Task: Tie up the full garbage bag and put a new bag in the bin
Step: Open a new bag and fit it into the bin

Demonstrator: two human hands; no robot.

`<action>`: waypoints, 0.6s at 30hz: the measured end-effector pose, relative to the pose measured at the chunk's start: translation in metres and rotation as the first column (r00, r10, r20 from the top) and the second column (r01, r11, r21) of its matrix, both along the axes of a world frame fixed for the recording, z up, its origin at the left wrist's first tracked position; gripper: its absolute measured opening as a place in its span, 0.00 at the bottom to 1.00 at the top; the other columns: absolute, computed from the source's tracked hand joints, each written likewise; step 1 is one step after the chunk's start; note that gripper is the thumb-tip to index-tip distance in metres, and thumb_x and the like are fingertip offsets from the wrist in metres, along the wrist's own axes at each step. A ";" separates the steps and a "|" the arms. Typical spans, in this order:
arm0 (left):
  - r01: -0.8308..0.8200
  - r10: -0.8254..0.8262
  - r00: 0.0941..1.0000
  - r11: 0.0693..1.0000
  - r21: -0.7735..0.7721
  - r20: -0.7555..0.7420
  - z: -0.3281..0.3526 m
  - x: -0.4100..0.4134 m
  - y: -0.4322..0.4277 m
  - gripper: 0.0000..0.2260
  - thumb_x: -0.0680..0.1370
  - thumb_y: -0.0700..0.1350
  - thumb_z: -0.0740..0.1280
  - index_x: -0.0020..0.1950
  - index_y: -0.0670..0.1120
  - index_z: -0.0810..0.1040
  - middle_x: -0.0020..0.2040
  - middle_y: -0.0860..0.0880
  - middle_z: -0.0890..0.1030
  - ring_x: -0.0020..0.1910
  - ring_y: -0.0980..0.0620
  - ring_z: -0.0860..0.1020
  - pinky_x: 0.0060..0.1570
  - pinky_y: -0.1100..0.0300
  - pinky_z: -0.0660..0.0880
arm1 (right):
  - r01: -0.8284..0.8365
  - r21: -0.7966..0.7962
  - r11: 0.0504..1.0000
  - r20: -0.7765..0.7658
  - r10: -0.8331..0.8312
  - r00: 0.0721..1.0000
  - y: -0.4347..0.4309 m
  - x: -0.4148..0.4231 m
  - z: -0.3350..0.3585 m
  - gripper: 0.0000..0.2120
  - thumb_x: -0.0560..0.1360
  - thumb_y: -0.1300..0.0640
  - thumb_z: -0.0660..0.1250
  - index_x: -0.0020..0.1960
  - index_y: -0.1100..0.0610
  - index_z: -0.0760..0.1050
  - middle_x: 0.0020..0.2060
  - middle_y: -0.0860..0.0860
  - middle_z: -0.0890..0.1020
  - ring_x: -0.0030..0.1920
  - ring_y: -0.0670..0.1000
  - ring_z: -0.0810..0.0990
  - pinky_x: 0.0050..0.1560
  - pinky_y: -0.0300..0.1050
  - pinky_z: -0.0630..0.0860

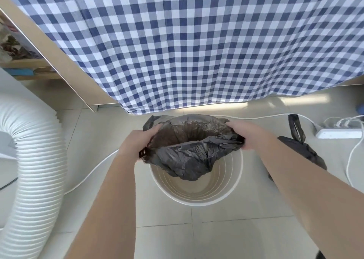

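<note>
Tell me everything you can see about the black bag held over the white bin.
The black bag is thin, crinkled, glossy plastic, slightly see-through at its far wall. Its mouth is stretched open, facing up. The left hand grips its left edge, the right hand its right edge. Its bottom sags into the white bin, whose near rim is uncovered.

You face a blue-and-white checked cloth [187, 41] hanging nearly to the pale tiled floor [226, 239] (sunlight glows under its hem). A beige wooden panel [65, 61] slants beside it; a ribbed white hose [35, 150] curls along the floor's left edge.
</note>
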State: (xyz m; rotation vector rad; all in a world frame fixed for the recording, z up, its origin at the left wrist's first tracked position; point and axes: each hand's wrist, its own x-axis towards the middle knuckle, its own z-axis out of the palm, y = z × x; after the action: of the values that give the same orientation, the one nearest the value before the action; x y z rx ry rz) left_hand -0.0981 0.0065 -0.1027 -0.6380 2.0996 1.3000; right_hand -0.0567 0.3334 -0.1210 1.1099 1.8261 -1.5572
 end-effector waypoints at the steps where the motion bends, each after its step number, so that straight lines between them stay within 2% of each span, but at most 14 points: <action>1: 0.013 -0.014 0.999 1.000 0.019 0.038 0.005 0.014 -0.008 0.34 0.65 0.71 0.78 0.56 0.45 0.85 0.51 0.46 0.88 0.52 0.43 0.86 0.49 0.46 0.85 | 0.011 -0.034 0.999 0.012 -0.011 1.000 0.003 0.008 -0.001 0.33 0.61 0.43 0.78 0.63 0.56 0.84 0.53 0.54 0.89 0.58 0.58 0.86 0.66 0.60 0.79; 2: 0.014 -0.019 0.997 0.998 0.065 0.078 0.008 0.027 -0.016 0.31 0.66 0.70 0.78 0.55 0.47 0.86 0.51 0.47 0.89 0.53 0.44 0.86 0.46 0.46 0.85 | 0.032 -0.056 0.998 0.008 -0.031 0.999 0.004 0.018 0.005 0.30 0.64 0.42 0.77 0.62 0.55 0.84 0.53 0.54 0.89 0.58 0.56 0.86 0.65 0.56 0.79; 3: -0.001 -0.013 0.994 0.992 0.125 0.113 0.011 0.039 -0.023 0.27 0.68 0.66 0.80 0.55 0.47 0.86 0.51 0.47 0.90 0.54 0.44 0.86 0.45 0.45 0.86 | 0.063 -0.075 0.995 0.004 -0.063 0.998 0.003 0.027 0.012 0.26 0.68 0.42 0.77 0.61 0.54 0.83 0.53 0.54 0.89 0.54 0.55 0.86 0.58 0.51 0.81; 4: -0.032 0.007 0.991 0.981 0.189 0.135 0.012 0.051 -0.029 0.23 0.71 0.61 0.80 0.56 0.46 0.86 0.51 0.46 0.90 0.54 0.43 0.86 0.45 0.45 0.86 | 0.096 -0.087 0.992 0.002 -0.096 0.995 0.003 0.036 0.018 0.23 0.71 0.42 0.76 0.60 0.54 0.82 0.50 0.55 0.88 0.46 0.53 0.83 0.46 0.44 0.79; 5: -0.070 0.034 0.989 0.966 0.248 0.144 0.012 0.060 -0.032 0.20 0.73 0.55 0.81 0.58 0.44 0.86 0.52 0.45 0.90 0.54 0.43 0.86 0.44 0.46 0.86 | 0.125 -0.103 0.987 0.005 -0.125 0.992 0.005 0.044 0.019 0.21 0.72 0.42 0.76 0.58 0.55 0.81 0.45 0.55 0.85 0.38 0.51 0.78 0.36 0.41 0.73; 6: -0.103 0.064 0.988 0.951 0.292 0.141 0.010 0.067 -0.033 0.17 0.75 0.50 0.80 0.60 0.43 0.85 0.53 0.43 0.89 0.53 0.42 0.87 0.43 0.47 0.86 | 0.155 -0.119 0.981 0.011 -0.154 0.988 0.007 0.050 0.019 0.20 0.73 0.43 0.76 0.56 0.56 0.80 0.41 0.54 0.81 0.33 0.49 0.72 0.30 0.40 0.67; 8: -0.146 0.111 0.986 0.934 0.325 0.124 0.005 0.074 -0.031 0.14 0.77 0.42 0.77 0.61 0.40 0.84 0.55 0.40 0.89 0.49 0.43 0.87 0.41 0.49 0.86 | 0.210 -0.128 0.969 0.009 -0.211 0.977 0.008 0.059 0.017 0.17 0.75 0.47 0.75 0.56 0.58 0.78 0.38 0.52 0.76 0.29 0.47 0.66 0.25 0.38 0.63; 10: -0.169 0.145 0.985 0.931 0.323 0.096 0.003 0.078 -0.026 0.11 0.78 0.38 0.75 0.59 0.38 0.84 0.51 0.40 0.89 0.44 0.44 0.86 0.38 0.52 0.86 | 0.272 -0.100 0.957 -0.008 -0.274 0.962 0.004 0.063 0.017 0.15 0.77 0.51 0.74 0.58 0.59 0.78 0.39 0.52 0.76 0.30 0.46 0.68 0.22 0.37 0.64; 13: -0.223 0.219 0.974 0.918 0.329 0.050 0.003 0.079 -0.019 0.07 0.79 0.36 0.74 0.56 0.37 0.83 0.44 0.42 0.88 0.38 0.46 0.85 0.33 0.56 0.84 | 0.332 -0.071 0.941 -0.075 -0.337 0.939 -0.002 0.066 0.022 0.09 0.79 0.56 0.72 0.56 0.59 0.77 0.38 0.52 0.77 0.32 0.47 0.72 0.20 0.36 0.69; 15: -0.275 0.286 0.958 0.899 0.341 0.019 0.002 0.077 -0.017 0.08 0.79 0.38 0.74 0.57 0.37 0.82 0.44 0.42 0.87 0.38 0.46 0.84 0.32 0.58 0.83 | 0.363 -0.080 0.928 -0.115 -0.371 0.922 -0.003 0.066 0.027 0.05 0.81 0.58 0.70 0.51 0.59 0.76 0.38 0.52 0.78 0.34 0.48 0.75 0.24 0.37 0.75; 18: -0.365 0.398 0.918 0.849 0.381 -0.006 -0.003 0.076 -0.013 0.08 0.79 0.39 0.75 0.55 0.39 0.80 0.49 0.40 0.86 0.44 0.45 0.83 0.34 0.60 0.83 | 0.402 -0.110 0.909 -0.153 -0.415 0.897 -0.002 0.065 0.032 0.06 0.83 0.59 0.68 0.47 0.57 0.75 0.38 0.53 0.81 0.38 0.50 0.80 0.38 0.42 0.82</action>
State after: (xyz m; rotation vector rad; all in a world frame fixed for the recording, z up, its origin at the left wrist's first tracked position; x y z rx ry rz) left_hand -0.0219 -0.0061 -0.1061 -0.8696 1.7628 1.9223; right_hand 0.0085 0.3312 -0.0890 1.4311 1.6955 -2.0005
